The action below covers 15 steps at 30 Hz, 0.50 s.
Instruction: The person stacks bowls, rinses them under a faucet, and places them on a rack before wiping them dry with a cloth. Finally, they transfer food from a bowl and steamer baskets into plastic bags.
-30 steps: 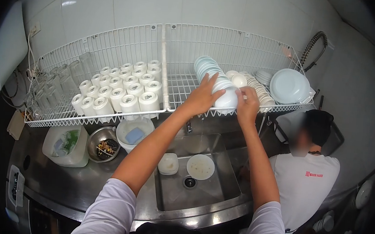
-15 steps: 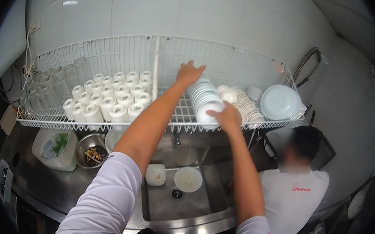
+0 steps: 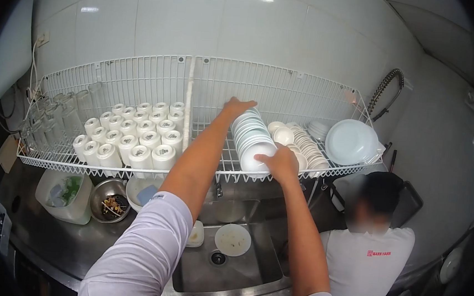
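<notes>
A row of nested white bowls (image 3: 251, 133) lies on its side in the white wire rack, the nearest bowl facing me. My left hand (image 3: 239, 108) is at the far end of the row, its fingers bent over the back bowls and partly hidden. At the near end, my right hand (image 3: 281, 164) has its thumb on the front bowl and its other fingers along the right side. The row is held between both hands. Just right of it stand small white saucers (image 3: 307, 145).
Upturned white cups (image 3: 132, 134) and clear glasses (image 3: 56, 114) fill the rack's left side; a large pale bowl (image 3: 351, 141) leans at its right. Below, a sink (image 3: 221, 280) holds a soiled plate (image 3: 233, 240). A co-worker (image 3: 364, 258) stands close on the right.
The view has tilted up slightly, so the rack sits lower. My left hand's fingers have come down from a raised, spread pose onto the back bowls. My right hand stays at the front bowl.
</notes>
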Motion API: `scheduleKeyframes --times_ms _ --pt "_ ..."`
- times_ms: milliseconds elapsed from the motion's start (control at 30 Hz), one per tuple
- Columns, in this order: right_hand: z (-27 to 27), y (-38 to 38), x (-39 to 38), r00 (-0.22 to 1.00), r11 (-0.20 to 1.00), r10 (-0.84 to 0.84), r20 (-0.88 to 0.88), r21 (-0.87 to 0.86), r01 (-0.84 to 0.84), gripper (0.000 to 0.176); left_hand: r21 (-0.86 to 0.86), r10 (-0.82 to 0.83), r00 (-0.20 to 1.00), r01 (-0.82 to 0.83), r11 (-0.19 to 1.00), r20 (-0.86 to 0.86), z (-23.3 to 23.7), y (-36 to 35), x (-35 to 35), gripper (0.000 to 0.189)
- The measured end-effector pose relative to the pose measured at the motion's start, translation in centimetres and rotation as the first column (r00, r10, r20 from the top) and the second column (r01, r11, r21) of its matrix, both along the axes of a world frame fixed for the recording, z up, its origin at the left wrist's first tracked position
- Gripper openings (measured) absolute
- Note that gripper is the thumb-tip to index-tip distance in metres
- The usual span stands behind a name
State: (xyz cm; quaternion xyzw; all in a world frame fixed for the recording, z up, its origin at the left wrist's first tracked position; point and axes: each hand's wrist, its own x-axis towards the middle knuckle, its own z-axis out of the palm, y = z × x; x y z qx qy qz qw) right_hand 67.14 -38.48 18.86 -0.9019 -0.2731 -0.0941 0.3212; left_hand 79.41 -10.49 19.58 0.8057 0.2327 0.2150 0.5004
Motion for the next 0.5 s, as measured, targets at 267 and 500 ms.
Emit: scheduleKeyframes --times_ms 267,500 --pt "0.2 0.6 1.5 0.997 1.000 0.014 -0.075 0.020 -0.013 0.067 -0.254 -0.282 0.959 0.280 0.926 0.030 2.3 -1.6 -5.4 0.104" --pt "0.1 2.9 -1.9 0.995 0.994 0.000 0.103 0.111 -0.011 0.058 -0.509 -0.231 0.935 0.341 0.790 0.267 -2.3 -0.3 -3.7 0.070"
